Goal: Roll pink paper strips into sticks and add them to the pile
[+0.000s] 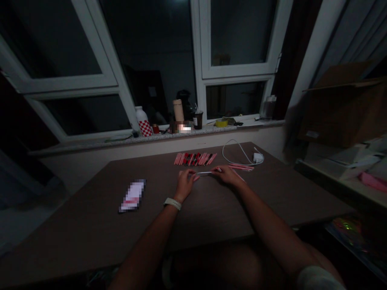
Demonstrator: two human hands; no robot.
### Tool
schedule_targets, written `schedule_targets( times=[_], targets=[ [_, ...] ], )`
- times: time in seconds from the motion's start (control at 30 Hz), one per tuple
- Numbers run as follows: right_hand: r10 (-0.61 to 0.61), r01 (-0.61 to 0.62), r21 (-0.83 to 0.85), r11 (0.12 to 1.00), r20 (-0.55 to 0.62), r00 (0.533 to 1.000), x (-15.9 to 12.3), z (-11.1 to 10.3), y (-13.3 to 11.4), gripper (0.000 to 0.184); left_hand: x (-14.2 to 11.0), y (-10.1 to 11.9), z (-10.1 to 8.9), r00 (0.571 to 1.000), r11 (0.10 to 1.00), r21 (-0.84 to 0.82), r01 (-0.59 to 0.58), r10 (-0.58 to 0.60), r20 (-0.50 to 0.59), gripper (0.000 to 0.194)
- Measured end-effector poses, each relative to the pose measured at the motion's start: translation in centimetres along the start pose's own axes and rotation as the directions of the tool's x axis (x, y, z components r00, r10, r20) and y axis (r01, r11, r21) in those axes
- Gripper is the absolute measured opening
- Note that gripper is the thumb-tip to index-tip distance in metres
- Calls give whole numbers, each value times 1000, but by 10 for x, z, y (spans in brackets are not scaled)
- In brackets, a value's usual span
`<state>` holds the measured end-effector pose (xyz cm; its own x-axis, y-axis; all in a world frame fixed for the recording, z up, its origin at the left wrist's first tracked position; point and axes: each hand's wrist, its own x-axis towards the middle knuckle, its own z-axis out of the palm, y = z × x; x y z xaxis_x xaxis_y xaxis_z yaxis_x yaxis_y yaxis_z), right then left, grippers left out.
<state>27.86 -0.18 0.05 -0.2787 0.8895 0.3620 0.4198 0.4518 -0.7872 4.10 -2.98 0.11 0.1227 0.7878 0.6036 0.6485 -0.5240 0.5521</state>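
Note:
Both of my hands rest on a dark brown table and pinch the two ends of one thin pale strip. My left hand, with a white wristband, is closed on the strip's left end. My right hand is closed on its right end. Just beyond them lies a row of several pink, red and black sticks. A few more pink strips lie to the right of my right hand.
A white cable with a charger lies at the table's far right. A flat blurred card lies on the left. The windowsill holds a red-checked bottle, a tan cylinder, a dark cup and a yellow tape roll. Cardboard boxes stand at right.

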Motion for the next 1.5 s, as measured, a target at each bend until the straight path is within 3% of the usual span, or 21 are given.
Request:
schedule_targets(
  times=[0.5, 0.8, 1.07, 1.3, 1.5],
  targets=[
    [-57, 57, -64, 996, 3, 998, 0, 2, -1, 23, 0, -5, 2, 999, 998, 25, -51, 51, 18, 12],
    [-191, 186, -180, 966, -11, 982, -1, 4, -4, 18, 0, -4, 2, 993, 990, 94, -108, 103, 63, 16],
    [-93, 91, -114, 989, -9, 996, -4, 9, -17, 17, -1, -7, 4, 990, 991, 92, -102, 93, 102, 17],
    [-115, 109, -64, 992, -91, 989, -4, 12, -16, 30, 0, -7, 1, 999, 989, 141, -52, 50, 18, 17],
    [-180, 161, -204, 966, -78, 981, -3, 10, -9, 30, 1, -3, -3, 999, 991, 134, -29, 33, -31, 18]
  ],
)
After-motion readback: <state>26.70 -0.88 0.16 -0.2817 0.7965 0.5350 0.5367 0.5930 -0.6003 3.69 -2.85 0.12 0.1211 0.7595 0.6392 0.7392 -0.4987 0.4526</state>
